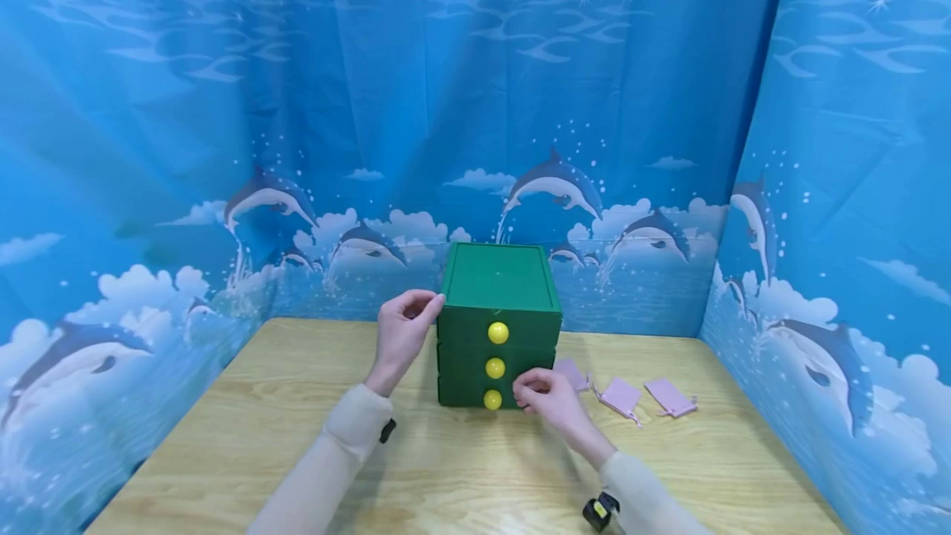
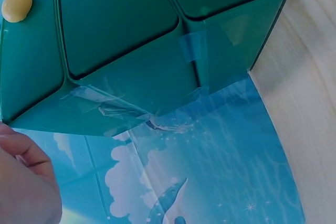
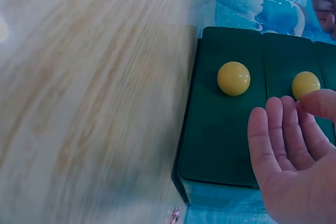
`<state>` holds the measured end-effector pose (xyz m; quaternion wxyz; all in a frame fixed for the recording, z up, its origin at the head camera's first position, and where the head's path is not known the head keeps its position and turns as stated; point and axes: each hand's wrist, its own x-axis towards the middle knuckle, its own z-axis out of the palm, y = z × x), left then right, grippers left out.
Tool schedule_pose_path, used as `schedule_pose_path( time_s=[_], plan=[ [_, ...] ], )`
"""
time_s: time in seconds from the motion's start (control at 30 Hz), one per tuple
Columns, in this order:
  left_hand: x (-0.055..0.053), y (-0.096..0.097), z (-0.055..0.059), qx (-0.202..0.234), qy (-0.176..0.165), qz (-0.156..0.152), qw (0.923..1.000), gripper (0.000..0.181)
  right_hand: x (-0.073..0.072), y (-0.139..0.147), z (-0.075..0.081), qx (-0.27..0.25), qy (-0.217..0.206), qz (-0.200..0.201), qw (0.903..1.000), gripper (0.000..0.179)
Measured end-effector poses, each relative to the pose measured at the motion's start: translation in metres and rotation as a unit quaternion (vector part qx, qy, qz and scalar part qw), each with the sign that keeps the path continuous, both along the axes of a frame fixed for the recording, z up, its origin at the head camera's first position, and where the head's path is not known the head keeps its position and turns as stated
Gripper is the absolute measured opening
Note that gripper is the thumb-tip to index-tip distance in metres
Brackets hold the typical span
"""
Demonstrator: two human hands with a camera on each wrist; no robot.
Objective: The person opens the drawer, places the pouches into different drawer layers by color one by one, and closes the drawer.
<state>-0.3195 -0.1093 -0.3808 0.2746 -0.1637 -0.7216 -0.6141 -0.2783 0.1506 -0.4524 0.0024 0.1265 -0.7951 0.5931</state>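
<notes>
A green three-drawer cabinet (image 1: 501, 275) stands on the table with its drawers pushed in. Each drawer front carries a round yellow knob: the top knob (image 1: 498, 333), the middle knob (image 1: 494, 367) and the bottom knob (image 1: 493, 400). My left hand (image 1: 404, 333) is at the cabinet's upper left front corner, fingertips right at the edge. In front of the lower right drawer fronts is my right hand (image 1: 553, 403), palm side toward the right wrist camera. There its thumb and fingertips overlap the edge of the middle knob (image 3: 305, 85), the fingers loosely extended.
Three small pink drawstring pouches lie right of the cabinet: one pouch (image 1: 572, 374) partly behind my right hand, a middle pouch (image 1: 620, 397) and a right pouch (image 1: 670, 397). Clear tape (image 2: 194, 48) runs across the cabinet's side. A blue dolphin-print curtain (image 1: 416, 106) surrounds the wooden table (image 1: 245, 436).
</notes>
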Motion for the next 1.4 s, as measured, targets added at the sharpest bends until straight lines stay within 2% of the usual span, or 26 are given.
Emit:
schedule_pose_path(
  time_s=[0.13,0.23,0.37,0.5,0.57,0.6,0.73,0.83,0.97,1.17,1.4],
  plan=[
    [-0.004,0.000,0.004,-0.026,0.002,0.009,0.9996,0.018,-0.005,-0.001,-0.004,0.053,0.026,0.038,0.9975,0.019],
    [-0.007,-0.001,0.007,-0.044,-0.018,0.002,0.9989,0.024,-0.010,-0.002,-0.009,0.119,0.051,0.063,0.9895,0.018],
    [-0.011,-0.003,0.008,-0.049,-0.056,-0.032,0.9967,0.031,-0.015,-0.002,-0.013,0.191,0.073,0.083,0.9753,0.020],
    [-0.016,-0.006,0.009,-0.041,-0.090,-0.075,0.9923,0.036,-0.016,-0.004,-0.011,0.225,0.080,0.116,0.9640,0.024],
    [-0.011,-0.006,0.017,-0.044,-0.105,-0.094,0.9890,0.037,-0.016,-0.005,-0.009,0.241,0.082,0.134,0.9577,0.026],
    [-0.008,-0.007,0.020,-0.048,-0.112,-0.103,0.9872,0.038,-0.016,-0.006,-0.009,0.247,0.083,0.142,0.9549,0.027],
    [-0.011,-0.011,0.025,-0.072,-0.140,-0.137,0.9780,0.041,-0.019,-0.007,-0.009,0.263,0.082,0.155,0.9487,0.031],
    [-0.024,-0.018,0.018,-0.082,-0.165,-0.164,0.9693,0.044,-0.023,-0.009,-0.012,0.268,0.077,0.157,0.9475,0.032],
    [-0.028,-0.021,0.020,-0.088,-0.190,-0.192,0.9589,0.046,-0.027,-0.011,-0.014,0.275,0.081,0.155,0.9455,0.030],
    [-0.030,-0.022,0.024,-0.101,-0.197,-0.214,0.9514,0.048,-0.029,-0.014,-0.013,0.282,0.097,0.149,0.9428,0.026],
    [-0.031,-0.024,0.024,-0.115,-0.198,-0.229,0.9462,0.049,-0.024,-0.014,-0.011,0.259,0.068,0.178,0.9467,0.025]
  ],
)
